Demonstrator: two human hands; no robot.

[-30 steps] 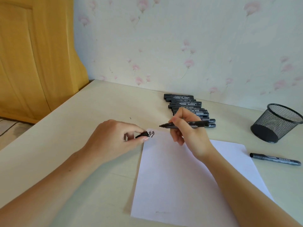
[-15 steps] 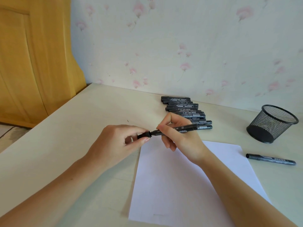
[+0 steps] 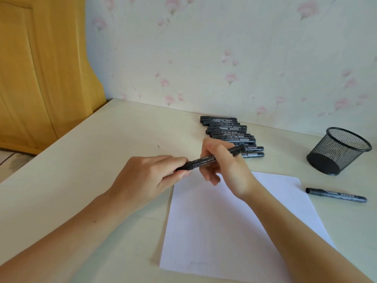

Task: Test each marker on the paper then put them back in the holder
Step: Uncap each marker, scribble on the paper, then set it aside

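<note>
Gripping one marker (image 3: 212, 159) between them, left hand (image 3: 151, 178) and right hand (image 3: 224, 166) hide the paper's (image 3: 234, 231) corner; stacked markers (image 3: 226, 131) overlap uncountably; one lies apart (image 3: 336, 195).

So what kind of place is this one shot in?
Probably a room in a home: floral wallpaper behind a pale desk, a wooden door at the left, and a mesh pen holder.

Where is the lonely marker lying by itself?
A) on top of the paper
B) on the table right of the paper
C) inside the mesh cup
B: the single marker lies flat on the table, right of the paper and below the mesh cup.
</note>
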